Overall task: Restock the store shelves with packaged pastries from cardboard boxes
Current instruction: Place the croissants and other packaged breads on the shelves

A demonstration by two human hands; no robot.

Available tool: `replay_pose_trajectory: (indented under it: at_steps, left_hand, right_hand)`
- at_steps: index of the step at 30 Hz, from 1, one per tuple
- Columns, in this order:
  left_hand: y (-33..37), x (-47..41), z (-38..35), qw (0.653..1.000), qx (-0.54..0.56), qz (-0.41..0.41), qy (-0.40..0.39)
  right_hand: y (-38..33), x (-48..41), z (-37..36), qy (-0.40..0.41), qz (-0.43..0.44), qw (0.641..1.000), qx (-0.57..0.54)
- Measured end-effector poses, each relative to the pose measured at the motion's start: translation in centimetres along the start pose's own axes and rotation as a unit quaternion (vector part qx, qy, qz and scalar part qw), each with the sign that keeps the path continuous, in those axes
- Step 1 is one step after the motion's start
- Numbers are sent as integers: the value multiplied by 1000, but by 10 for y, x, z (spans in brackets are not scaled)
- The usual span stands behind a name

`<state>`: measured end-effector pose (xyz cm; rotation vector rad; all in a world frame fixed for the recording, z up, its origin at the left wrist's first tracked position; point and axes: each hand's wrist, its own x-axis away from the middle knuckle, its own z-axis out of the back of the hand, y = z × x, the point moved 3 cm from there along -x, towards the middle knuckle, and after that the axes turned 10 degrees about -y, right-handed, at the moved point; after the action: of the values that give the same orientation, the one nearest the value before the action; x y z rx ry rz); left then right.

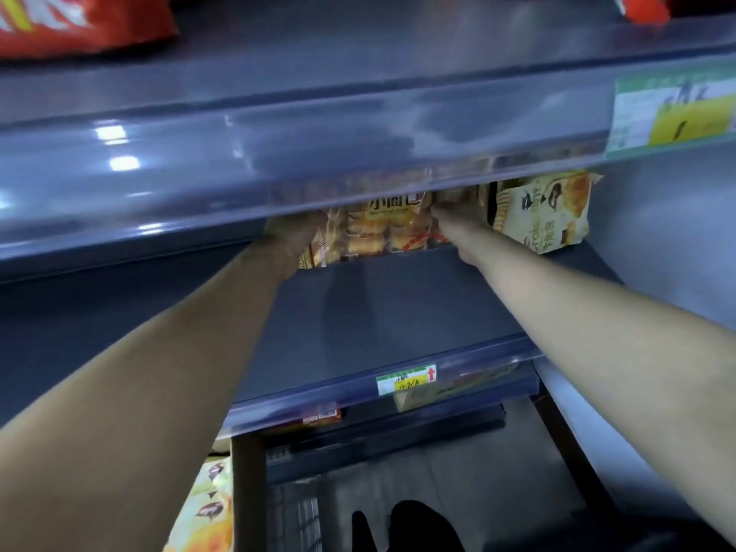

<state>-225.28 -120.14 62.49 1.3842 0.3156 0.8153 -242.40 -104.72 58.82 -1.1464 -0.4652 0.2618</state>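
Observation:
A clear bag of small golden pastries (pixel 378 231) stands at the back of the grey middle shelf (pixel 382 312). My left hand (pixel 292 237) holds its left side and my right hand (pixel 454 219) holds its right side, both arms reaching deep under the upper shelf. The upper shelf's front rail (pixel 318 161) hides the bag's top and most of my fingers. Another pastry bag (pixel 543 211), cream and yellow, stands just to the right of it, close to my right hand.
Red snack bags (pixel 79 21) lie on the upper shelf. Price labels (pixel 406 378) sit on the shelf rails. More yellow pastry packs (pixel 207 507) show at the lower left beside a dark post. Lower shelves hold a few packs (pixel 454 386).

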Motion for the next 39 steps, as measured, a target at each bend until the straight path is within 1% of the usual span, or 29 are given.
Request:
replay_pose_trajectory:
  at_steps: [1, 2, 4, 6, 8, 9, 11, 13, 17, 20, 22, 24, 25, 26, 28, 29, 31, 33, 35, 36, 37, 38, 39]
  left_hand:
    - [3, 10, 3, 1000, 7, -10, 1]
    - [3, 17, 8, 999, 14, -31, -7]
    - [-1, 40, 20, 999, 4, -41, -19]
    - [-10, 65, 38, 999, -3, -37, -31]
    - [-25, 96, 61, 999, -12, -25, -41]
    - [-35, 112, 76, 999, -21, -20, -31]
    - [-64, 143, 113, 999, -31, 7, -7]
    - [-98, 177, 157, 999, -13, 48, 7]
    - [-168, 249, 239, 987, 87, 128, 33]
    - [-215, 298, 273, 976, 80, 190, 72]
    - [-244, 321, 281, 961, 93, 243, 97]
    - [-271, 336, 279, 947, 70, 302, 81]
    - [-285, 342, 278, 940, 48, 325, 90]
    - [-299, 348, 275, 927, 63, 354, 103]
    - [-321, 361, 267, 888, 134, 426, 108]
    - [-331, 368, 262, 866, 153, 466, 94]
    - [-344, 374, 250, 835, 202, 507, 74]
    - [-356, 374, 239, 818, 243, 514, 83]
    - [-369, 374, 235, 793, 287, 516, 150]
    - [-376, 371, 235, 787, 313, 498, 183]
    - [-381, 366, 235, 787, 338, 477, 198]
    - [-384, 362, 237, 784, 360, 464, 204]
    - [-388, 360, 238, 777, 367, 467, 209]
  right_hand:
    - [-13, 26, -5, -23, 3, 1000, 16]
    - [-13, 42, -9, -31, 2, 999, 28]
    - [-16, 74, -17, -41, 20, 998, 40]
    - [-21, 99, -29, -50, 28, 998, 39]
    - [-26, 128, -50, -81, 38, 995, 50]
    - [-28, 146, -63, -97, 47, 993, 51]
    - [-23, 177, -97, -151, 56, 985, 57]
    - [-18, 213, -137, -210, 56, 974, 68]
    - [1, 287, -215, -320, 54, 939, 117]
    - [29, 331, -268, -387, 33, 908, 159]
    - [51, 351, -297, -419, 3, 887, 194]
    - [74, 365, -319, -432, -53, 873, 218]
    - [87, 370, -329, -437, -89, 868, 217]
    - [98, 373, -337, -441, -129, 865, 202]
    - [120, 378, -349, -436, -217, 861, 146]
    - [128, 379, -352, -430, -245, 859, 131]
    - [142, 376, -356, -416, -297, 853, 106]
    - [158, 371, -361, -393, -349, 847, 77]
    - [170, 365, -365, -372, -366, 850, 69]
    - [173, 361, -366, -359, -369, 855, 62]
    - [175, 357, -369, -347, -370, 859, 67]
    - [179, 354, -374, -336, -376, 861, 63]
    - [181, 354, -378, -331, -379, 862, 58]
